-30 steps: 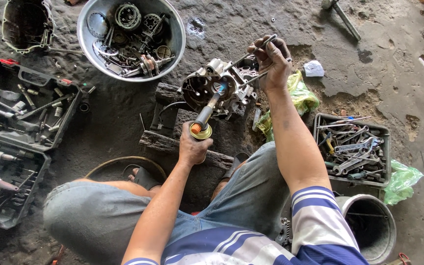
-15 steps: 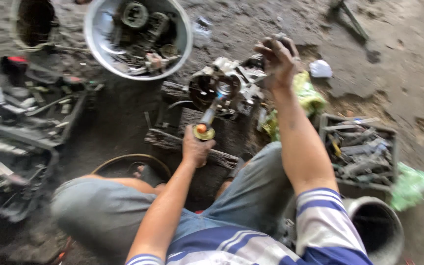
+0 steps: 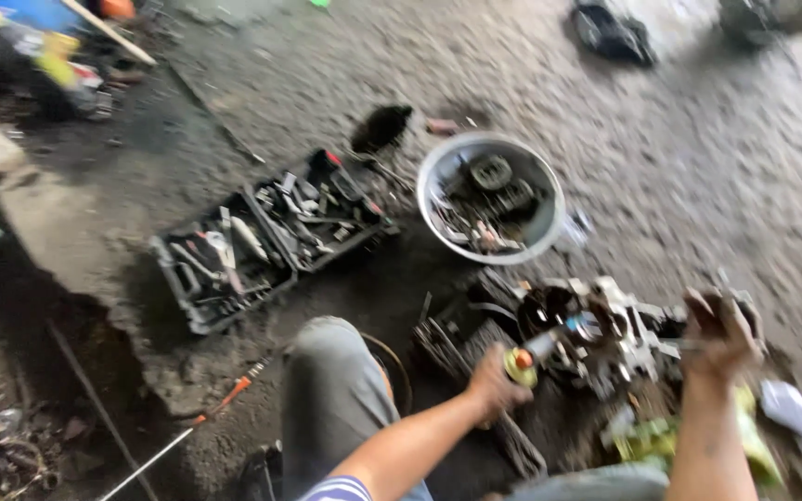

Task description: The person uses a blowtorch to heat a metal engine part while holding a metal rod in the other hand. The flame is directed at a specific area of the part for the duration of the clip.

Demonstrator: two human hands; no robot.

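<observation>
My left hand (image 3: 494, 382) grips a tool with a yellow-and-red handle (image 3: 520, 364), its shaft pointing into a greasy metal engine assembly (image 3: 605, 336) on the ground at the lower right. My right hand (image 3: 718, 332) rests on the far right side of that assembly, fingers closed around a thin metal part there; the picture is blurred, so what it holds is unclear.
A round metal basin (image 3: 542, 232) of engine parts sits behind the assembly. Two black tool trays (image 3: 271, 241) with wrenches lie at centre left. A long orange-handled rod (image 3: 192, 422) lies by my grey-trousered knee (image 3: 327, 390). Green plastic (image 3: 647, 438) and a white scrap (image 3: 784, 406) lie at the lower right.
The view has swung left and tilted, so the assembly, basin and trays now sit farther right and lower. Both hands stay on the assembly as before.
</observation>
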